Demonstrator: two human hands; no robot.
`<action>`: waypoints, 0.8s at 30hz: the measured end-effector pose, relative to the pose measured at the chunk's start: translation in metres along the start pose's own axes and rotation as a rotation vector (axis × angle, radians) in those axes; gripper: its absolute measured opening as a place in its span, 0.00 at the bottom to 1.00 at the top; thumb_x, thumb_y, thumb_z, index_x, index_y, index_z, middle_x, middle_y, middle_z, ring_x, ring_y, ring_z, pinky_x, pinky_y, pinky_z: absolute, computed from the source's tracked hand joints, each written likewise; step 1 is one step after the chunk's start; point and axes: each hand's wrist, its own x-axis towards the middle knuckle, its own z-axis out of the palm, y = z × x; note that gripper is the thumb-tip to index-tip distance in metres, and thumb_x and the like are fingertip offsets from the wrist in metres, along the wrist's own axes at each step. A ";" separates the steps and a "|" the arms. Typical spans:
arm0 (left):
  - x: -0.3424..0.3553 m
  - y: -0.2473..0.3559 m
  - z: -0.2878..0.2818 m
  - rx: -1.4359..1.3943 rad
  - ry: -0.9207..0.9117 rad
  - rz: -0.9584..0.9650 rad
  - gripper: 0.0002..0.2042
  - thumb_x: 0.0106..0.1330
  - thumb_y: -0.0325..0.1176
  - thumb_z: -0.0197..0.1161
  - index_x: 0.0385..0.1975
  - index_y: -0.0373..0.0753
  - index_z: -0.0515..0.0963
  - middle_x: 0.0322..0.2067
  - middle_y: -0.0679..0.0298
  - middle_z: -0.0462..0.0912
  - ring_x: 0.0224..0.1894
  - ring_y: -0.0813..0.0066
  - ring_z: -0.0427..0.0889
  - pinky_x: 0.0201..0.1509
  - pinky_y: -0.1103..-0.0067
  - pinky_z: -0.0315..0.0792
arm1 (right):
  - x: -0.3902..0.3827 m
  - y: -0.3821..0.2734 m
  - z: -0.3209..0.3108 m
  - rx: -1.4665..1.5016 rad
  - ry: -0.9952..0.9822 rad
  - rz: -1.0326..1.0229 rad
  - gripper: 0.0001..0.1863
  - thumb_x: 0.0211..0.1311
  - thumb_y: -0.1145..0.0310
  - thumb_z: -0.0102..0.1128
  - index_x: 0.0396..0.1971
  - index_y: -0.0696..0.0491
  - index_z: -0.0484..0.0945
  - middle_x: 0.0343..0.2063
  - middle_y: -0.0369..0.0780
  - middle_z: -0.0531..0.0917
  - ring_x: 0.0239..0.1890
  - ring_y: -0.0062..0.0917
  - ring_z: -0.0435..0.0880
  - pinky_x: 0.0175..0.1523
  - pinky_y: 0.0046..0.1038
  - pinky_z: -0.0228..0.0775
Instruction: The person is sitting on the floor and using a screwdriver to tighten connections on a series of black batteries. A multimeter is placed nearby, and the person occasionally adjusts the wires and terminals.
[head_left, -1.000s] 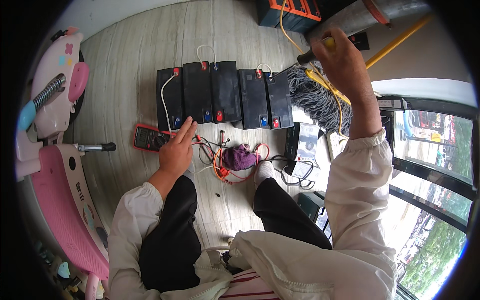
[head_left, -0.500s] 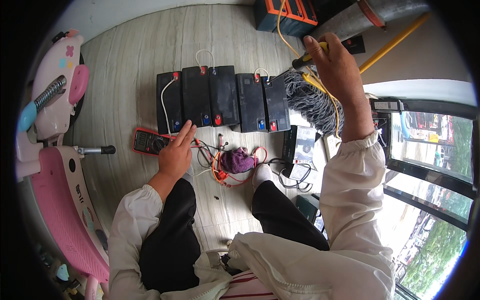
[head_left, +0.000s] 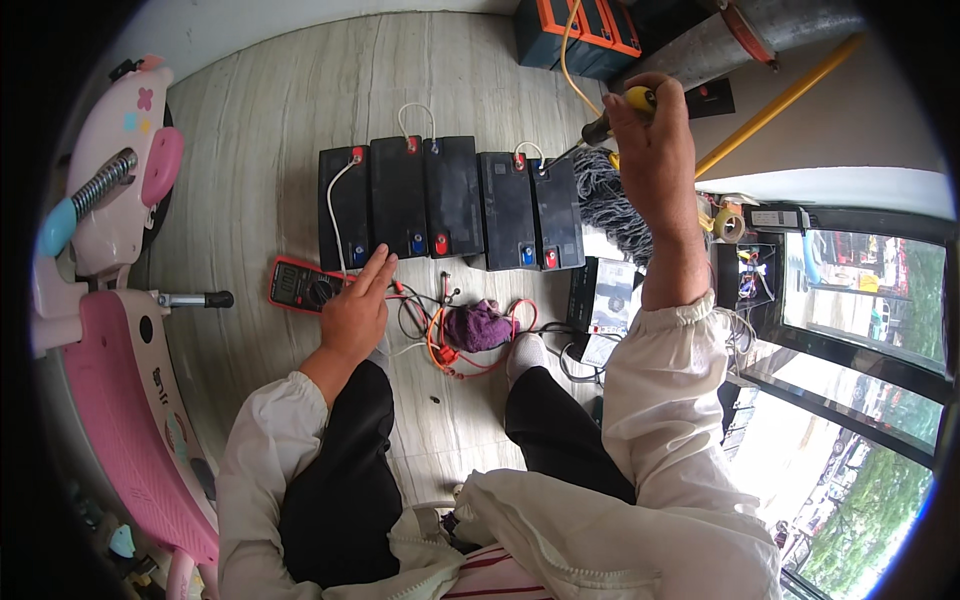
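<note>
A row of five black batteries [head_left: 455,195] with red and blue terminals and short white link wires lies on the floor. My right hand [head_left: 655,150] is closed round a yellow-and-black screwdriver [head_left: 597,130], whose shaft points at the top terminal of the rightmost battery [head_left: 556,210]; exact tip contact is unclear. My left hand [head_left: 355,310] has extended fingers, fingertips at the lower edge of a left-side battery [head_left: 397,195]. Under it lie a red-rimmed multimeter [head_left: 300,285], tangled leads [head_left: 450,355] and a purple cloth [head_left: 478,325].
A pink scooter [head_left: 115,370] stands left. Orange-and-dark batteries [head_left: 578,35] and a pipe [head_left: 700,62] are at the top. A grey mop head [head_left: 605,200], yellow pole [head_left: 780,95], tape roll [head_left: 730,225], black-and-white box [head_left: 605,300] and glass door [head_left: 860,290] are at the right.
My right hand has moved left and down in the picture, still holding the screwdriver. The batteries sit slightly lower in the picture. My left hand has barely shifted.
</note>
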 end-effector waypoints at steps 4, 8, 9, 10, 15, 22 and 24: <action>0.000 0.000 -0.001 -0.021 -0.005 -0.006 0.33 0.59 0.22 0.59 0.68 0.49 0.73 0.72 0.76 0.67 0.38 0.62 0.88 0.40 0.70 0.84 | -0.008 -0.005 0.000 -0.076 0.097 -0.020 0.16 0.65 0.64 0.71 0.47 0.54 0.78 0.41 0.45 0.77 0.41 0.34 0.81 0.48 0.34 0.76; 0.000 -0.001 0.000 -0.031 0.008 0.005 0.33 0.59 0.21 0.59 0.68 0.49 0.73 0.72 0.75 0.67 0.36 0.61 0.88 0.40 0.70 0.84 | -0.014 0.005 -0.004 -0.006 0.096 0.062 0.17 0.65 0.66 0.72 0.48 0.55 0.78 0.42 0.45 0.76 0.42 0.34 0.81 0.50 0.32 0.76; 0.000 -0.002 0.000 -0.028 0.013 0.009 0.33 0.59 0.21 0.59 0.68 0.49 0.73 0.72 0.75 0.67 0.35 0.61 0.88 0.40 0.69 0.84 | -0.015 0.003 -0.004 -0.031 0.108 0.053 0.17 0.65 0.67 0.71 0.49 0.55 0.78 0.42 0.45 0.77 0.42 0.33 0.81 0.50 0.32 0.76; 0.000 -0.002 0.000 -0.025 0.019 0.013 0.33 0.58 0.21 0.59 0.68 0.49 0.73 0.72 0.75 0.67 0.35 0.61 0.88 0.39 0.69 0.84 | -0.016 0.001 -0.004 -0.056 0.120 0.044 0.17 0.65 0.67 0.71 0.49 0.55 0.77 0.42 0.45 0.77 0.42 0.33 0.81 0.49 0.32 0.76; 0.000 -0.002 0.002 -0.029 0.024 0.015 0.33 0.58 0.21 0.58 0.68 0.49 0.73 0.72 0.75 0.67 0.34 0.61 0.87 0.38 0.69 0.84 | -0.019 0.004 -0.006 0.049 0.125 0.066 0.17 0.66 0.71 0.67 0.52 0.54 0.77 0.46 0.45 0.78 0.45 0.30 0.81 0.50 0.31 0.76; 0.000 -0.003 0.003 -0.032 0.019 0.014 0.33 0.58 0.21 0.58 0.68 0.48 0.73 0.72 0.74 0.67 0.34 0.62 0.88 0.38 0.69 0.83 | -0.025 0.007 -0.008 -0.090 0.208 -0.088 0.19 0.67 0.72 0.65 0.57 0.51 0.79 0.46 0.41 0.77 0.45 0.26 0.79 0.48 0.27 0.74; 0.000 -0.003 0.003 -0.040 0.027 0.021 0.33 0.58 0.21 0.58 0.68 0.48 0.73 0.72 0.74 0.67 0.34 0.62 0.88 0.38 0.70 0.83 | -0.026 0.006 -0.006 -0.114 0.243 -0.082 0.18 0.67 0.72 0.66 0.57 0.50 0.81 0.44 0.39 0.76 0.44 0.26 0.78 0.47 0.26 0.74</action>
